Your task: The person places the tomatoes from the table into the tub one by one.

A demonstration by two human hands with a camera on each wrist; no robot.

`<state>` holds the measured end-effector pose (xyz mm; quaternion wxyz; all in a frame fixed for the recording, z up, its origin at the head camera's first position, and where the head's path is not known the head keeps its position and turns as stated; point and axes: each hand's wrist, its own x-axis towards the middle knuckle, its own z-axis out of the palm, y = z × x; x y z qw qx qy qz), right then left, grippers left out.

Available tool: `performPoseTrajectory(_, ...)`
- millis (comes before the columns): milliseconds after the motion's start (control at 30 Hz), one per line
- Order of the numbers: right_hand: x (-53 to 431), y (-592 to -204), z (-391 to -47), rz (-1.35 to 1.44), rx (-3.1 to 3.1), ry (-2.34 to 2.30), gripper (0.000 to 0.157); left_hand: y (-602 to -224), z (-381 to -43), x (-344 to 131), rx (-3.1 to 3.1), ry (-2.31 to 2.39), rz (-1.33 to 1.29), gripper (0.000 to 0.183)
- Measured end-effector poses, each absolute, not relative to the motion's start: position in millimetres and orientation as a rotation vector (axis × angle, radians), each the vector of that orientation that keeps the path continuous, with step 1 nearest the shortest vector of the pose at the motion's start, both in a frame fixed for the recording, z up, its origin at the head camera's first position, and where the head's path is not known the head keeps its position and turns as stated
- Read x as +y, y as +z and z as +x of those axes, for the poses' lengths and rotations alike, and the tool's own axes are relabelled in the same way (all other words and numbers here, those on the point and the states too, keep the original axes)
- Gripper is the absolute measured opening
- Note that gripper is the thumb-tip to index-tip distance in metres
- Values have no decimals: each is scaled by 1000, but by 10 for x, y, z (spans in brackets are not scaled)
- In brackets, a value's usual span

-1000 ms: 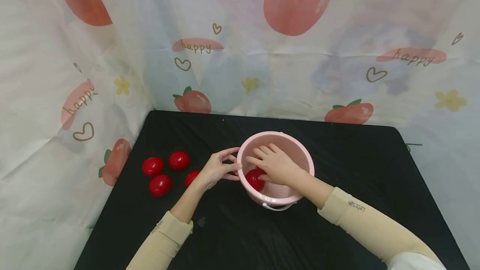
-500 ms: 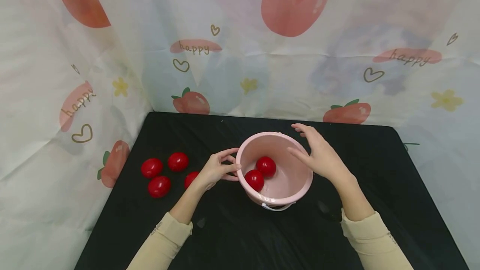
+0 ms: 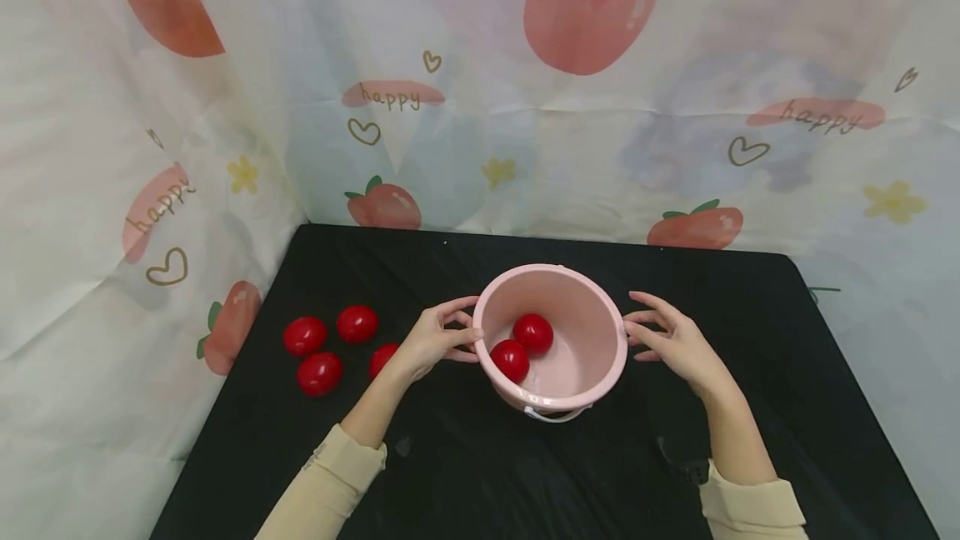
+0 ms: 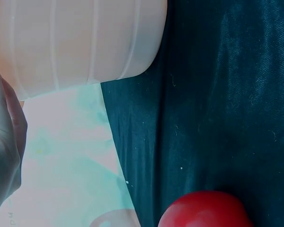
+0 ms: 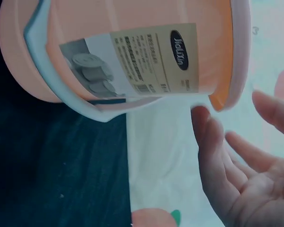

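Note:
A pink bucket (image 3: 592, 332) stands on the black cloth, two red balls (image 3: 533, 334) lying on its bottom. My left hand (image 3: 435, 338) touches the left side of the rim, its fingers fairly straight along the outside and the thumb tip at the edge. The left wrist view has that hand (image 4: 7, 137) against the bucket wall (image 4: 75, 42). To the right, my right hand (image 3: 678, 348) has its fingertips right at the rim. In the right wrist view its fingers are spread just under the bucket's lip (image 5: 241, 52), holding nothing.
Several red balls (image 3: 319, 373) lie left of the bucket, one (image 3: 381, 357) partly behind the left wrist. A pale handle (image 3: 555, 417) hangs at the bucket's front. A label (image 5: 156, 59) is on its side. Printed fabric (image 3: 480, 148) hangs behind the black-covered table (image 3: 525, 482).
My right hand has come out of the bucket, leaving a second red ball visible inside, and moved to the right outer rim. The left hand has stayed at the left rim.

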<state>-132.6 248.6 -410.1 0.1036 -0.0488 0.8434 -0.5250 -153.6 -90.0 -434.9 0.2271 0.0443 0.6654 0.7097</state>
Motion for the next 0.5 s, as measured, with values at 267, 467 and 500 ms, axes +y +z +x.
performPoseTrajectory(267, 2479, -4156, -1297, -76, 2238, -1654, 60, -4425, -1553, -888, 1840, 1983, 115, 57)
performPoseTrajectory(467, 2473, -4154, -1304, -61, 2263, -1632, 59, -4416, -1541, -890, 1851, 1985, 108, 55)
performPoseTrajectory(500, 2471, -4152, -1305, -53, 2266, -1628, 59, -4412, -1540, -891, 1855, 1981, 105, 55)
